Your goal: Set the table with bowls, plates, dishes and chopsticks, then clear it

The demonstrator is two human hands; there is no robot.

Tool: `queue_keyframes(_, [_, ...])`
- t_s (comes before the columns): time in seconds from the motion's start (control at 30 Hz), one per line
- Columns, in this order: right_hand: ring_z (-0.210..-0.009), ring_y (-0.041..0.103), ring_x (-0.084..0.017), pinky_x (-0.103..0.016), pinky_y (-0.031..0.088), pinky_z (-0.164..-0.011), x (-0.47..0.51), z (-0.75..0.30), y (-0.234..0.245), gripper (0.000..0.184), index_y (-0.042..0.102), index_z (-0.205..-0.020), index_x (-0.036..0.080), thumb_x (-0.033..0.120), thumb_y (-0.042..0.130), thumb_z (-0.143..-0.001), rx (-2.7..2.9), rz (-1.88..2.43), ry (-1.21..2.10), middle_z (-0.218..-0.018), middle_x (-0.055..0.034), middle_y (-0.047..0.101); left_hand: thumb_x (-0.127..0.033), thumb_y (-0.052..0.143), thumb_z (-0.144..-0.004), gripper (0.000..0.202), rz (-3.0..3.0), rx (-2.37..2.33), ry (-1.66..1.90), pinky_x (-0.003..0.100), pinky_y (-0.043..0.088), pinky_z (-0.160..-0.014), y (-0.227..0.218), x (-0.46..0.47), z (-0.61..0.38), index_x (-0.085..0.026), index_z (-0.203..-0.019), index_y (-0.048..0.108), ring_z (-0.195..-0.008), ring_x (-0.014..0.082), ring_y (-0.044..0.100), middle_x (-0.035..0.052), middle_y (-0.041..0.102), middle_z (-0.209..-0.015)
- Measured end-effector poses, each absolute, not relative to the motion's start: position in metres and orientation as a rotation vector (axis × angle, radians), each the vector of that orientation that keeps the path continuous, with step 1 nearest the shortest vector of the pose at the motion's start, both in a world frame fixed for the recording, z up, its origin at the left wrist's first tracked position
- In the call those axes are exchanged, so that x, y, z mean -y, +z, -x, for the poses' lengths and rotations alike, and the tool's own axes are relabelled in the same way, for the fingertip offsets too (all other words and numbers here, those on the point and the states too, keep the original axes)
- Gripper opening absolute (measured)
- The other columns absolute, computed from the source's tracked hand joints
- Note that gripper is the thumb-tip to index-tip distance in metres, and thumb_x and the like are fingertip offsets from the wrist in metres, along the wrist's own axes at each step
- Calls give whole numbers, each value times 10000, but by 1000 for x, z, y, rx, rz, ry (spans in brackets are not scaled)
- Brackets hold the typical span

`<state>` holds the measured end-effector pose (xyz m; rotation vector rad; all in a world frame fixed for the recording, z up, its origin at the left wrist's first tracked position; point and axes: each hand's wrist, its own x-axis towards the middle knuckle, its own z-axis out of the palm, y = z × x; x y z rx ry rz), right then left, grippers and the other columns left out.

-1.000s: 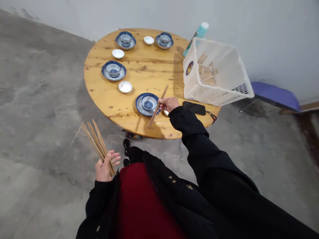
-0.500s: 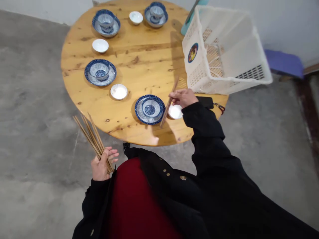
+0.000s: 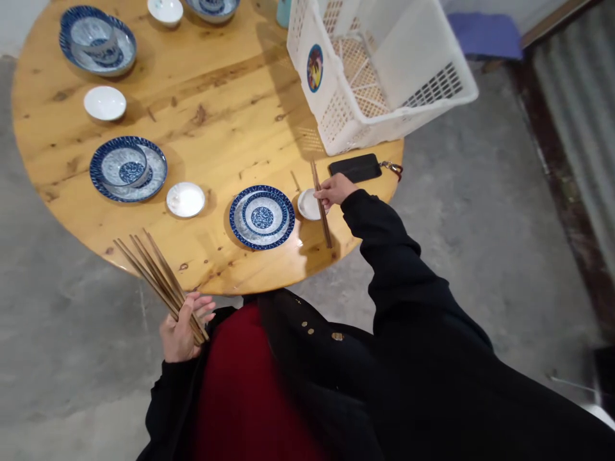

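Observation:
My right hand [image 3: 335,191] pinches a pair of wooden chopsticks [image 3: 325,221] over a small white dish [image 3: 307,205] near the table's front edge. Left of that dish lies a blue-patterned plate [image 3: 235,229] bearing a matching bowl [image 3: 262,216]. Off the table's front left, my left hand [image 3: 184,328] is closed round a bundle of several chopsticks [image 3: 154,272], their far ends fanned out toward the table. Whether the right-hand chopsticks touch the dish or the table I cannot tell.
The round wooden table [image 3: 230,128] holds more plates with bowls, such as a blue-rimmed plate [image 3: 156,168], and a white dish [image 3: 186,200]. A white plastic crate [image 3: 346,121] stands at the back right, with a black phone [image 3: 355,168] in front. Beyond is a purple stool [image 3: 485,35].
My right hand with its chopsticks has moved from between the plate and the dish to over the dish, and the chopsticks' tilt has turned. The view has shifted right; my left hand keeps its bundle.

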<state>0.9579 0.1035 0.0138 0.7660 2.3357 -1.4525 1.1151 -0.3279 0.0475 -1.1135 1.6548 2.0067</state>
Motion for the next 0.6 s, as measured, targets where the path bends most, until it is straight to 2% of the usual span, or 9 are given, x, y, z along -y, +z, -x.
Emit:
queue_keyframes(0.2, [-378, 540, -105, -212, 518, -437, -98, -938, 17, 293, 582, -535, 137, 148, 816, -713, -2315, -638, -1134, -417, 9, 552, -458, 786, -655, 465, 1093, -1687, 1956, 197, 558, -519, 43, 331, -1097, -113, -933, 643, -654, 163, 711, 46, 731, -746])
queue_keyframes(0.4, [-468, 609, -147, -243, 538, -517, -92, -940, 12, 188, 652, -619, 123, 197, 775, -741, -2436, -698, -890, -494, -22, 615, -464, 777, -668, 448, 1034, -1699, 1928, 202, 558, -515, 40, 336, -1084, -116, -913, 637, -639, 159, 705, 52, 731, -744])
queue_keyframes(0.6, [-618, 683, -187, -275, 548, -689, -81, -947, 9, 169, 678, -626, 124, 205, 694, -773, -2626, -618, -638, -579, -58, 670, -453, 779, -655, 452, 1018, -1717, 1942, 201, 559, -516, 42, 340, -1076, -111, -918, 644, -615, 151, 698, 50, 732, -733])
